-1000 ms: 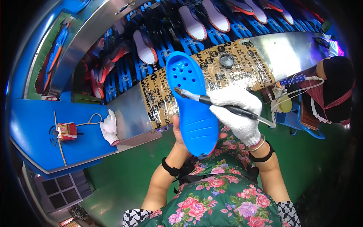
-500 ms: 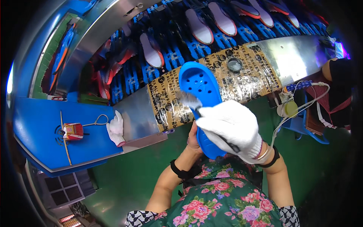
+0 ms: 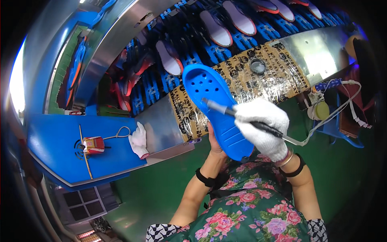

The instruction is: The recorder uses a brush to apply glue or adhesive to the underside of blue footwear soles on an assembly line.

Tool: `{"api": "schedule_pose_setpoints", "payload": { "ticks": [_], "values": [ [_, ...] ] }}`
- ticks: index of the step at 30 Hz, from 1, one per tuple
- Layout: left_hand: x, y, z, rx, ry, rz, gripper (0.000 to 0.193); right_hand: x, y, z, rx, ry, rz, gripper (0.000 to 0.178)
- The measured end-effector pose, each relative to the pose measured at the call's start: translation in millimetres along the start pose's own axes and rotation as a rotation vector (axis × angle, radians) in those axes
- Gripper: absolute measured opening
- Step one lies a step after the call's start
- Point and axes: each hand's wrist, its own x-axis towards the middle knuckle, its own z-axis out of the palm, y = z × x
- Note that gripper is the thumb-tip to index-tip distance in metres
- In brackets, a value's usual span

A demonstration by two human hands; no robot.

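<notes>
A long blue shoe sole (image 3: 229, 137) with a raised rim and several round holes toward its far end is held out in front of me, tilted. My bare left hand (image 3: 214, 139) grips its left edge from beneath, most of the fingers hidden under it. In a white knit glove, my right hand (image 3: 264, 125) is closed round the dark handle of a brush (image 3: 217, 107). The bristles are over the inside of the sole, just below the holes; whether they touch cannot be made out. From the handle's back end runs a pale tube (image 3: 297, 142).
A metal ledge wrapped in taped brown paper (image 3: 280, 68) carries a small round dish (image 3: 258, 66). Behind it, more soles (image 3: 169, 58) lie on a blue rack. At left, a white glove (image 3: 139, 141) and a red-yellow box (image 3: 94, 145) rest on a blue surface. Someone sits at far right.
The brush has swung round to lie across the sole, and my right hand has moved slightly right. The sole has turned to show more of its inside. The view has shifted a little.
</notes>
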Motion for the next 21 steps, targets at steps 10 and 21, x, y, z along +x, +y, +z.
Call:
{"api": "schedule_pose_setpoints", "payload": {
  "ticks": [10,21],
  "values": [
    [25,16,15,-0.102,-0.090,0.131,0.110,-9,9,3,0.073,-0.010,-0.010,0.012],
    [29,27,36,-0.530,-0.187,0.044,0.115,-20,18,5,-0.018,-0.017,-0.023,0.017]
  ]
}}
